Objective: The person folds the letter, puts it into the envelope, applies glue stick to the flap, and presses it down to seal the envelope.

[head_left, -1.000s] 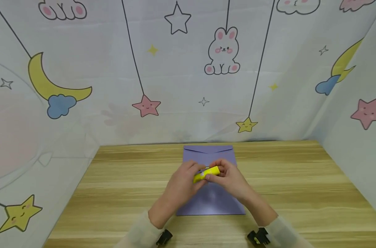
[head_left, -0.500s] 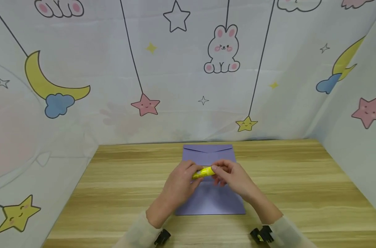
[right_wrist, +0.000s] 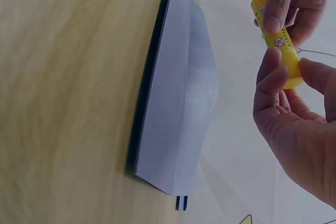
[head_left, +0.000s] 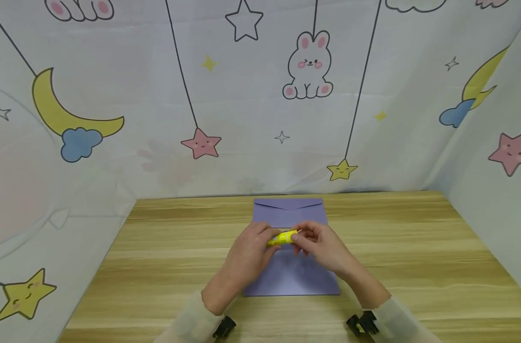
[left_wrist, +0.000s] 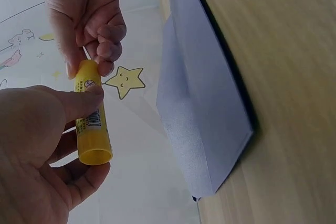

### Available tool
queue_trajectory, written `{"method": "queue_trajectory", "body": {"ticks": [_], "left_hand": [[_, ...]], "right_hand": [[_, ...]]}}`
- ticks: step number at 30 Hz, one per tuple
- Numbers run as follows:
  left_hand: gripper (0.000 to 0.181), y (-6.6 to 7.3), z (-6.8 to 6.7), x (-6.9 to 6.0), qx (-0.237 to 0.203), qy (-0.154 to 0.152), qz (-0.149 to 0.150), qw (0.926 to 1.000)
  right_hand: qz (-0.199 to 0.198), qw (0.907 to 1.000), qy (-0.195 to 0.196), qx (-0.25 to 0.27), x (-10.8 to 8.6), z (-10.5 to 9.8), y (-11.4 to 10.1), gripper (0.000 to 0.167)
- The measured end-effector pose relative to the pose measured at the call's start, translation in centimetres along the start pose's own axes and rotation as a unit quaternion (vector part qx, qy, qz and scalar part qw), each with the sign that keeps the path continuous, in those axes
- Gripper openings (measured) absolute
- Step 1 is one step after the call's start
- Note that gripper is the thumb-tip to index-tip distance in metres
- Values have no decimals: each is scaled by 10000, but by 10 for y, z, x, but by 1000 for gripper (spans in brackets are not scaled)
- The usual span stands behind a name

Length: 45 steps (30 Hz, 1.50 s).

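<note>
A yellow glue stick (head_left: 282, 237) is held above the envelope, between both hands. My left hand (head_left: 249, 255) grips its barrel, with the thumb lying across the printed label in the left wrist view. The right hand (head_left: 324, 245) pinches the other end between thumb and fingertips, also seen in the right wrist view, where the glue stick (right_wrist: 279, 40) slants down to those fingers. The end beyond the left hand shows a round yellow rim in the left wrist view. Beneath the hands, a purple envelope (head_left: 291, 278) lies on the table, its V-shaped flap edge at the far side.
The wood-grain table (head_left: 170, 257) stretches out on both sides of the envelope. A white curtain (head_left: 243, 105) printed with stars, moons and a rabbit hangs behind and beside it. A small dark strip (right_wrist: 181, 203) shows at one end of the envelope in the right wrist view.
My right fingers have shifted to the right end of the glue stick, with the thumb now at its tip. The left hand keeps its grip and has barely moved.
</note>
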State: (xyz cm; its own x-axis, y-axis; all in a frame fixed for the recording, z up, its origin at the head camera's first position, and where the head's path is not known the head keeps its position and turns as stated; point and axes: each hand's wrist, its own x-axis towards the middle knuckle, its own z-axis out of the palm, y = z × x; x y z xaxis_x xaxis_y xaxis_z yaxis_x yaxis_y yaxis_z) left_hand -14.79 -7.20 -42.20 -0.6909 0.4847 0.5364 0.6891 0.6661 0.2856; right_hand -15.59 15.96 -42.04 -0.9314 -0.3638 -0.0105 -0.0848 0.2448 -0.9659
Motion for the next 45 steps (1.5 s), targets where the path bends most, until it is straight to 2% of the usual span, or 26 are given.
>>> {"method": "queue_trajectory", "body": {"ticks": [7, 10, 14, 21, 28, 38, 42, 45], "left_hand": [[33, 0, -3, 0, -44, -124, -101, 9999], [32, -1, -3, 1, -49, -95, -70, 9999], [32, -2, -3, 1, 4, -16, 26, 10000], [32, -1, -3, 1, 46, 39, 183, 9998], [32, 0, -3, 1, 37, -45, 96, 9999], [32, -2, -2, 1, 31, -66, 105, 9999], [32, -2, -2, 1, 53, -36, 111, 9999], [31, -2, -2, 1, 86, -27, 117, 9999]], "right_hand": [[-353, 9992, -179, 86, -1, -4, 0, 29], [-281, 9991, -213, 255, -1, -4, -2, 37], [-31, 9998, -112, 149, -1, -4, -2, 46], [285, 9995, 120, 82, 0, -3, -2, 42], [161, 9998, 28, 104, 0, -3, -1, 29], [-238, 9992, -282, 162, -2, -6, -1, 29], [-121, 9996, -221, 132, -2, -6, -2, 37], [146, 9999, -55, 3, 0, -5, -1, 41]]}}
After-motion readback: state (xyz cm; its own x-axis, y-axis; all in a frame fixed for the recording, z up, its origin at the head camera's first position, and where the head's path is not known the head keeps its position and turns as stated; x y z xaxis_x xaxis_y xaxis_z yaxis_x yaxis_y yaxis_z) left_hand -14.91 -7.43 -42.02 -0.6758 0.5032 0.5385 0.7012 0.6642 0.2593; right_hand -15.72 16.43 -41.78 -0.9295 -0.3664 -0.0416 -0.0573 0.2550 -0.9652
